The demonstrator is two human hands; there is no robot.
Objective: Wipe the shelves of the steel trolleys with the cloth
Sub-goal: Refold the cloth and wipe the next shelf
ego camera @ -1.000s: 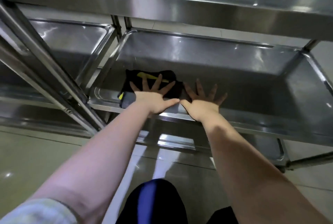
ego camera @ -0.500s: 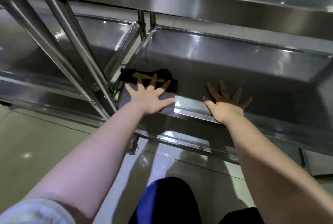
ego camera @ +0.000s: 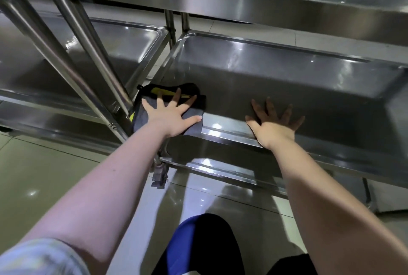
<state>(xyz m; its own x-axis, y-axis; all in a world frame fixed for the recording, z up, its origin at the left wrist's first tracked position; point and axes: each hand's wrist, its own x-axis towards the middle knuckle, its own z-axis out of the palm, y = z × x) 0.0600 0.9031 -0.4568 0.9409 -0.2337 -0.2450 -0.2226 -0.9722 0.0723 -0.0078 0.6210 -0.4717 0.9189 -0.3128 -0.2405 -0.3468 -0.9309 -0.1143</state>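
The left hand (ego camera: 169, 117) lies flat with fingers spread on the cloth (ego camera: 192, 127), pressing it down at the near left corner of the middle shelf (ego camera: 287, 71), close to the trolley's upright post (ego camera: 92, 38); the grip is spread and pinches nothing. The right hand (ego camera: 274, 125) is also flat and spread, bare on the shelf's near rim, apart from the cloth and seemingly bracing. The cloth is grey with a black and yellow part bunched toward the back. To wipe well from here, it seems best to keep the palm's weight even over the cloth so it does not roll up under the fingers, and to sweep in long overlapping strokes from this corner along the tray toward the right, then back along the far side. The raised rim and rounded corners likely trap dirt, so fingertips should push the cloth into them. The neighbouring trolley's shelf (ego camera: 72, 53) to the left and the lower shelf (ego camera: 220, 168) also need wiping.
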